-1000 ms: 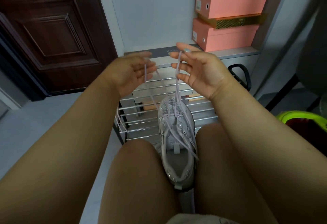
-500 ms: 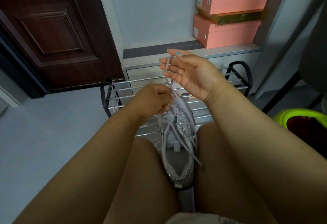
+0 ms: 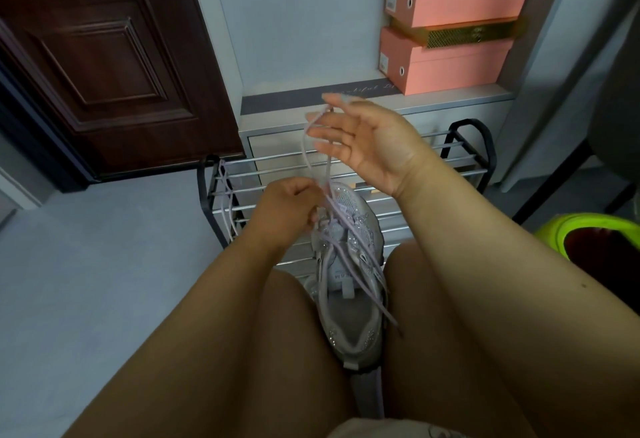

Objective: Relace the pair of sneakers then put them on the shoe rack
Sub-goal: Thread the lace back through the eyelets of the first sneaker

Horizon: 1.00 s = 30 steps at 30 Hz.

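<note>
While the sneaker (image 3: 348, 264) sits wedged between the knees at 6 o'clock, the right hand (image 3: 367, 146) lifts the lace (image 3: 306, 150) toward 12, fingers loosely spread. Left hand (image 3: 291, 209) fingers pinch near the eyelets; pull gently and keep the lace flat.

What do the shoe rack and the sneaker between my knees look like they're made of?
Shoe rack: shiny rails reflecting light, likely chromed metal tubes; the black looped end frames could be plastic or painted metal. Sneaker: pale mesh-like fabric upper with glittery, sequin-like trim, woven lilac lace.
</note>
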{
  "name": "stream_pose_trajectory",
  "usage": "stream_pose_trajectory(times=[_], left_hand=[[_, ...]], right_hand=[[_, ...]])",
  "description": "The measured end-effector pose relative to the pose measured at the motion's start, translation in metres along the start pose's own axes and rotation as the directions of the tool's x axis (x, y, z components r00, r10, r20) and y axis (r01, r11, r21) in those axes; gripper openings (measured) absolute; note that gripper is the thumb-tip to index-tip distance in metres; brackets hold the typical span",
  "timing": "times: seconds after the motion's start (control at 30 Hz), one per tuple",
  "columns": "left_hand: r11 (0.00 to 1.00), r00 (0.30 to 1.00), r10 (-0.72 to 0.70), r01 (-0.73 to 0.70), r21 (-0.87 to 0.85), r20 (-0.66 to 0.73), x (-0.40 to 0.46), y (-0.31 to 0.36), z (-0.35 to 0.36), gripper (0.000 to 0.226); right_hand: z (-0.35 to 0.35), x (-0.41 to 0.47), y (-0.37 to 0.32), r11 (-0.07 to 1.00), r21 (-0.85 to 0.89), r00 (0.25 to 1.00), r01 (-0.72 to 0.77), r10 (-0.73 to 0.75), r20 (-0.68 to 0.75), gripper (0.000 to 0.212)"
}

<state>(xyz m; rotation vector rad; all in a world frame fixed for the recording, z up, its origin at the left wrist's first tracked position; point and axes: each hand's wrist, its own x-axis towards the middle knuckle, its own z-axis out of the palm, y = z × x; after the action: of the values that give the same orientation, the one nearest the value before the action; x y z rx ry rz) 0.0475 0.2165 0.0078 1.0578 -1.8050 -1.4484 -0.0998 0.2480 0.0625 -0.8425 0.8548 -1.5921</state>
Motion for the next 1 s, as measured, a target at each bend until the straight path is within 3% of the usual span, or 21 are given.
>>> stream_pose_trajectory(times=[0.07,0.17,0.23,0.33,0.4,0.47,0.5,0.63,0.67,0.87,1.0], left_hand=[[0.995,0.997,-0.023,0.015,-0.101,-0.073,-0.001,0.002,-0.013,0.028],[0.953,0.990,-0.072,0.033,-0.300,-0.120,-0.004,0.003,-0.033,0.029],[0.882,0.982,-0.126,0.048,-0.470,-0.137,-0.004,0.001,-0.043,0.028],[0.777,0.969,-0.198,0.065,-0.626,-0.145,-0.003,-0.002,-0.050,0.027],[0.730,0.967,-0.222,0.078,-0.679,-0.127,-0.002,-0.004,-0.053,0.026],[0.682,0.964,-0.247,0.097,-0.725,-0.103,-0.002,-0.007,-0.054,0.026],[0.654,0.962,-0.259,0.106,-0.749,-0.090,-0.002,-0.009,-0.054,0.026],[0.575,0.955,-0.293,0.136,-0.807,-0.048,-0.003,-0.016,-0.052,0.028],[0.571,0.953,-0.298,0.141,-0.808,-0.045,-0.003,-0.018,-0.051,0.028],[0.597,0.948,-0.311,0.135,-0.791,-0.073,-0.004,-0.024,-0.043,0.027],[0.615,0.941,-0.313,0.098,-0.782,-0.128,-0.005,-0.023,-0.040,0.026]], right_hand=[[-0.004,-0.004,0.004,0.945,-0.326,0.993,-0.038,-0.001,-0.118,0.018],[-0.012,-0.016,0.016,0.716,-0.685,0.974,-0.139,-0.027,-0.226,0.004],[-0.018,-0.027,0.024,0.518,-0.832,0.977,-0.199,0.039,-0.209,0.008],[-0.017,-0.041,0.036,0.120,-0.973,0.961,-0.199,0.219,-0.169,0.025],[-0.011,-0.046,0.044,-0.025,-0.987,0.938,-0.160,0.308,-0.160,0.030],[-0.005,-0.048,0.046,0.011,-0.987,0.935,-0.160,0.321,-0.148,0.027],[-0.004,-0.048,0.044,0.080,-0.981,0.940,-0.178,0.307,-0.145,0.024],[-0.014,-0.039,0.029,0.575,-0.775,0.964,-0.263,0.114,-0.242,0.021],[-0.020,-0.036,0.025,0.626,-0.737,0.954,-0.255,0.040,-0.296,0.020],[-0.050,-0.027,0.011,0.431,-0.864,0.872,-0.261,-0.278,-0.403,0.023],[-0.059,-0.028,0.027,0.134,-0.940,0.881,-0.312,-0.328,-0.340,0.019]])
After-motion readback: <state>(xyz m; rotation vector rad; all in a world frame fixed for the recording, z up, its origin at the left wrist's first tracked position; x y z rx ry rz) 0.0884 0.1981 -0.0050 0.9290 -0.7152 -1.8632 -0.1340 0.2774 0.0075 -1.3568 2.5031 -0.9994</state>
